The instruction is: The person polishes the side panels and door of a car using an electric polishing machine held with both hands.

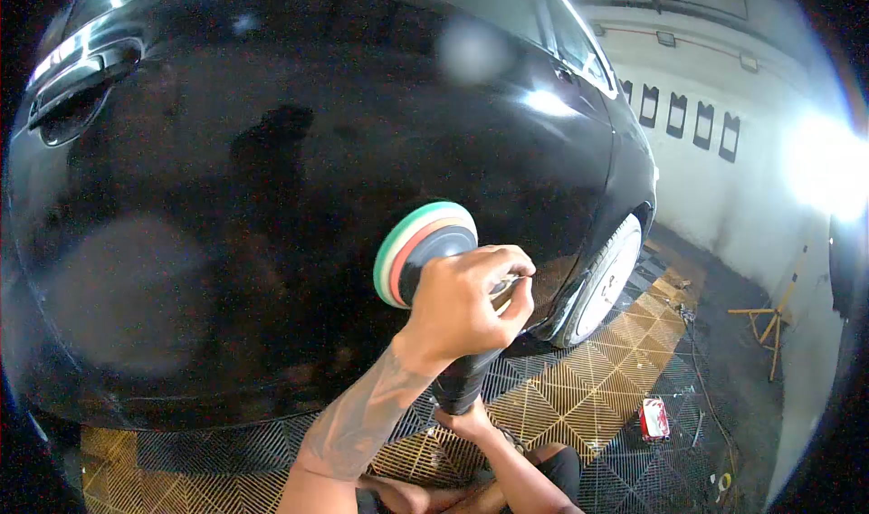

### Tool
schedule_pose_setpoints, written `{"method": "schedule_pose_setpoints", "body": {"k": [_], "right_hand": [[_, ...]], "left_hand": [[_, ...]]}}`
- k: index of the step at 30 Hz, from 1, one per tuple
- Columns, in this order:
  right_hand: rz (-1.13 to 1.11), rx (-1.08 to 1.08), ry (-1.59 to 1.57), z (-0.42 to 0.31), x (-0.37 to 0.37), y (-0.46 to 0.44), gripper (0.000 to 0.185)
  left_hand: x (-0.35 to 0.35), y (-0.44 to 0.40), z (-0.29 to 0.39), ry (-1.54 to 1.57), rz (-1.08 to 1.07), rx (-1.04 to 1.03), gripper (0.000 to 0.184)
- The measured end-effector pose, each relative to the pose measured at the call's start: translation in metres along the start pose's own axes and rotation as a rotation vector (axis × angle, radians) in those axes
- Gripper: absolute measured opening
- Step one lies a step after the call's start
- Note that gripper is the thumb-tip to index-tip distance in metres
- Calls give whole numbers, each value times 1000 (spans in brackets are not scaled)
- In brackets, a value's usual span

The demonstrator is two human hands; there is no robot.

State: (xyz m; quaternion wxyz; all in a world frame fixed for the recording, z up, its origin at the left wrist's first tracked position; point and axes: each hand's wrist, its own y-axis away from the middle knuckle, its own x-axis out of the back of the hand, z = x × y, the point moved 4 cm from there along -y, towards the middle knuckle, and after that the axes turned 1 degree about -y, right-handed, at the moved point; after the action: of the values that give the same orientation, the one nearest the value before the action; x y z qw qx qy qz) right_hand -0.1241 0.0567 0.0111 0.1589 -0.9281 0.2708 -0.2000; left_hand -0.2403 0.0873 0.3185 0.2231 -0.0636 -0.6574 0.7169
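Note:
A car polisher (pixel 463 383) with a round green, white and red pad (pixel 398 252) is held up to the black car door (pixel 272 270). The pad's face is turned to the door and appears to touch it low on the panel. My left hand (pixel 466 301) is wrapped over the polisher's head, just behind the pad. Below it, my right hand (pixel 466 421) grips the dark rear body of the tool, partly hidden by it. The door's paint is glossy and reflects a dark silhouette and light spots.
A door handle (pixel 86 84) is at upper left, and a wheel (pixel 608 283) stands to the right. Brown and black grid tiles (pixel 579 396) cover the floor. A red-and-white box (pixel 654 420), a cable (pixel 711 396), a yellow stand (pixel 769 324) and a bright lamp (pixel 828 166) are at right.

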Motion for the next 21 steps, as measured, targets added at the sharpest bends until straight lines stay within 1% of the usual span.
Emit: {"method": "schedule_pose_setpoints", "body": {"k": [1, 2, 3, 5, 7, 8, 9, 11, 15, 18, 21], "right_hand": [[-43, 30, -2, 0, -7, -2, 33], [-90, 3, 51, -4, -15, -3, 29], [-35, 36, -6, -11, -21, -3, 28], [-107, 48, 72, -8, -38, -9, 28], [-108, 52, 50, -17, -46, -7, 30], [-108, 63, 35, -27, -47, -5, 31], [-166, 8, 43, -32, -46, -4, 32], [-212, 24, 76, -30, -45, -5, 32], [-235, -62, 62, 0, -31, -5, 33], [-173, -19, 33, 12, -12, -5, 33], [-111, -86, 33, 28, 9, 1, 37]], "left_hand": [[12, 3, 4, -11, 21, -28, 16], [26, 5, 9, -13, 33, -42, 17], [40, 7, 13, -17, 45, -55, 18], [64, 12, 17, -43, 106, -106, 18], [84, 18, 26, -103, 119, -124, 19], [91, 24, 29, -121, 120, -107, 19], [96, 30, 32, -139, 120, -91, 19], [99, 41, 33, -143, 120, -58, 19], [77, 51, 25, -119, 111, -53, 19], [44, 45, 13, -93, 81, -51, 18], [5, 36, 1, -56, 58, -40, 19]]}}
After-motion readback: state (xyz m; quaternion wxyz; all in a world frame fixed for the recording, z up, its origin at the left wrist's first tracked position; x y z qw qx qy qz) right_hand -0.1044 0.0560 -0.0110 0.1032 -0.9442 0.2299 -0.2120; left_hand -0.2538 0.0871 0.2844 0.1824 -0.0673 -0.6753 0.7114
